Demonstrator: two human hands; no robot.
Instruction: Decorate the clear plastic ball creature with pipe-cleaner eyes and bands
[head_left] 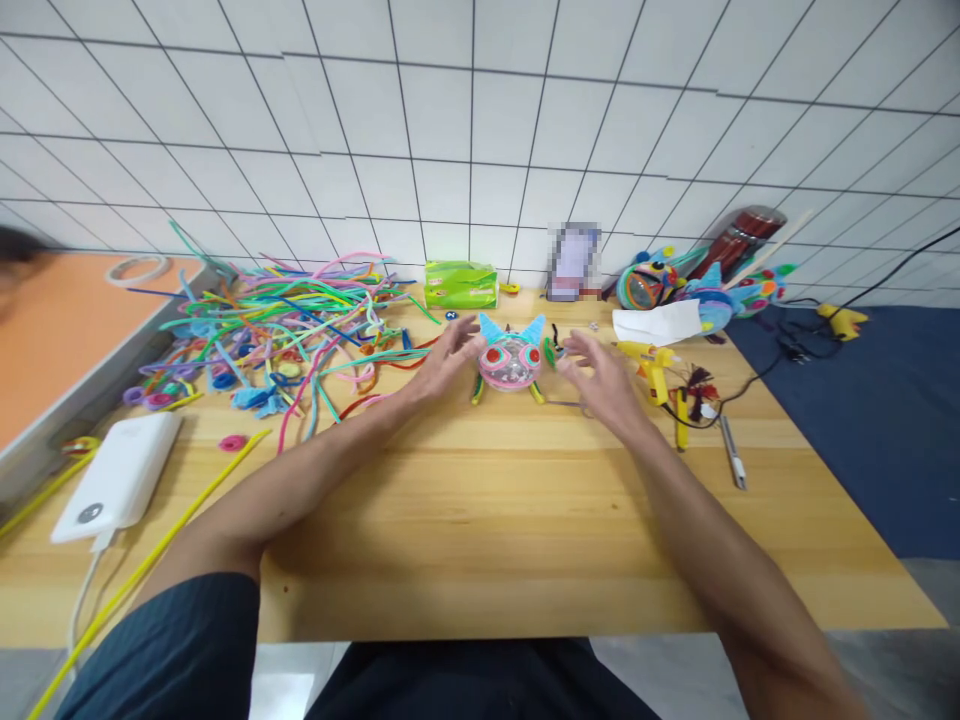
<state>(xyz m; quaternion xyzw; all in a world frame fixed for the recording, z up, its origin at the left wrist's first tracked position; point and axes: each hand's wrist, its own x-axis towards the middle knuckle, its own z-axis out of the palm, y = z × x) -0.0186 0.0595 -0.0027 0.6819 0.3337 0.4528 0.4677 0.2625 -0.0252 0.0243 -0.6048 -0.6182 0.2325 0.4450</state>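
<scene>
A small craft figure (510,360) made of pipe cleaners lies on the wooden table (480,520). It has a pink round body, blue ears and red-ringed eyes. My left hand (448,358) rests just left of it with fingers stretched toward its edge, open. My right hand (596,372) hovers just right of it, fingers spread and holding nothing. A small green piece (550,352) lies between the figure and my right fingers.
A heap of coloured pipe cleaners (277,320) covers the left back of the table. A green tissue box (460,284), a yellow glue gun (651,362), finished craft figures (697,290), a white power bank (120,475) and a long yellow pipe cleaner (150,560) lie around.
</scene>
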